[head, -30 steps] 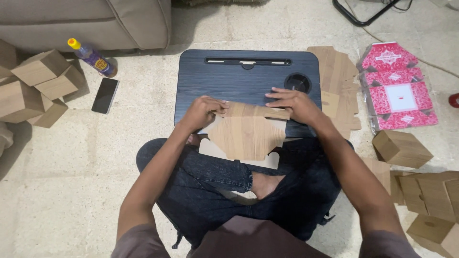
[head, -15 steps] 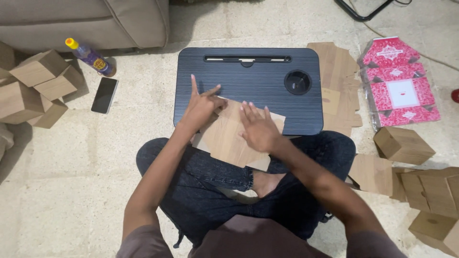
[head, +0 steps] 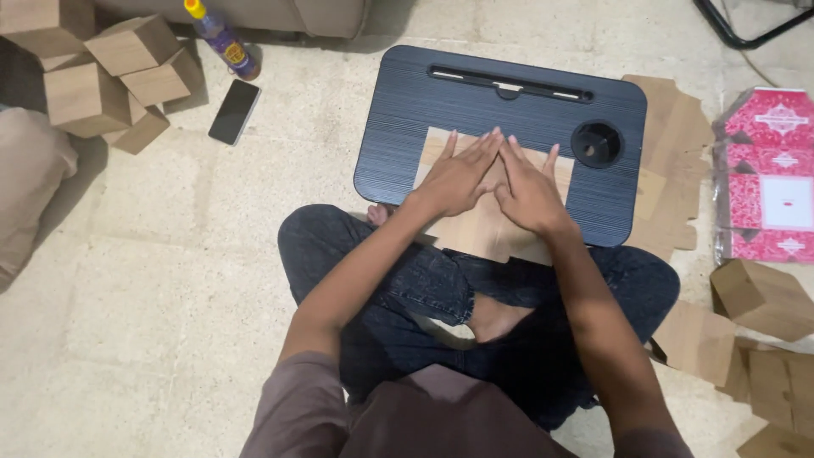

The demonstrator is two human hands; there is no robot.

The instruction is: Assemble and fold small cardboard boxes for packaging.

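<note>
My left hand point(head: 456, 176) and right hand point(head: 527, 188) lie flat, palms down, on the cardboard point(head: 483, 227), fingers stretched forward and angled inward so the fingertips nearly meet. Neither hand grips anything; both are open and pressing down. The cardboard sits on the black lap desk point(head: 398, 127), its near edge hanging over my crossed legs. Both forearms reach straight out from my body.

Pale speckled stone floor point(head: 170, 280), evenly lit. Beige sofa point(head: 280, 13) along top edge, beige cushion point(head: 25, 187) at left. Black metal stand leg point(head: 746, 30) top right. Phone point(head: 234, 111) and bottle point(head: 219, 38) lie near the sofa.
</note>
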